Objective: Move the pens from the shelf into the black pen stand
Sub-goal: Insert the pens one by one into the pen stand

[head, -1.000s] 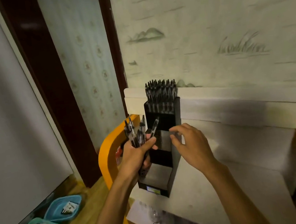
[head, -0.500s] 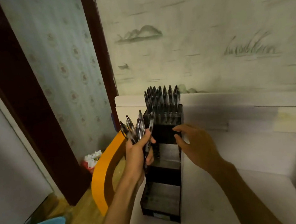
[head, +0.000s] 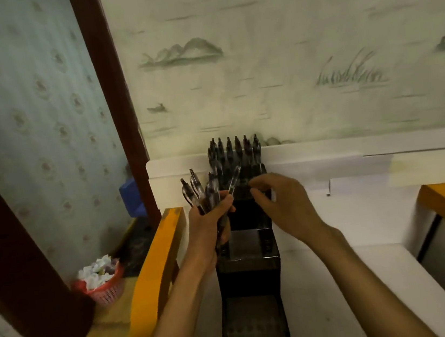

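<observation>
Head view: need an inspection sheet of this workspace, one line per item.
Surface: white shelf top, flanked by orange rails.
Job's things: black pen stand, three stepped tiers; top tier packed with upright pens, middle and lower tiers show no pens. A bunch of pens is held beside the stand.
Clutter: pink basket of crumpled paper on the floor; blue object by the door frame.
Hands: left hand grips the bunch of pens; right hand has curled fingers at the stand's top tier and seems to hold nothing.
Cables: nothing seen.
Surroundings: painted wallpaper behind, dark wooden door frame, wooden floor.
</observation>
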### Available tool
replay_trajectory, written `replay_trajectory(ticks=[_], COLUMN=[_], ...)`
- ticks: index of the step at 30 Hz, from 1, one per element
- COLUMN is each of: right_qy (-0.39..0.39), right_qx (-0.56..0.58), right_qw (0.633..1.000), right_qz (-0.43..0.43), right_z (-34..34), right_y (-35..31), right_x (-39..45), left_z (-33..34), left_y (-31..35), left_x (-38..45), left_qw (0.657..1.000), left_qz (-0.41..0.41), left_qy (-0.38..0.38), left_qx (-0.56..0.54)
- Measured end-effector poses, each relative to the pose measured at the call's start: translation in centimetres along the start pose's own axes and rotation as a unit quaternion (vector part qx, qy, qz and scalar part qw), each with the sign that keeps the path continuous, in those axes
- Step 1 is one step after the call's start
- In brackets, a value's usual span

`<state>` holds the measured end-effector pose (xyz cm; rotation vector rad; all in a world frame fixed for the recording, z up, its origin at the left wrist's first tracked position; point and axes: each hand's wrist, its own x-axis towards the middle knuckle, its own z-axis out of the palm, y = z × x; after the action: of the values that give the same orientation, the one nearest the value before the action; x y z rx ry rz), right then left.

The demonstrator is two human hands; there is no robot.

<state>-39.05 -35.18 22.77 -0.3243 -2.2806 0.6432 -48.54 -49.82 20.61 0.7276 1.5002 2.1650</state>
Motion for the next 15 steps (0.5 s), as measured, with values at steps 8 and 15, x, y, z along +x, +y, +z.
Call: replay_trajectory(ticks=[8, 15], right_qy=[-0.023, 0.005], right_qx=[0.217, 0.319], right_qw=[0.97, 0.934], right_qz=[0.111, 0.162], right_z=[0.8, 1.7], right_y=[-3.1, -3.4], right_x=[2.0, 3.0], left_z=[-1.5, -1.4], left_y=[0.0, 0.0], left_x=[1.7, 2.8], left_qw=[0.999, 0.999], left_qz=[-0.02, -0.021], left_qy=[-0.035, -0.048], left_qx=[0.008, 0.0])
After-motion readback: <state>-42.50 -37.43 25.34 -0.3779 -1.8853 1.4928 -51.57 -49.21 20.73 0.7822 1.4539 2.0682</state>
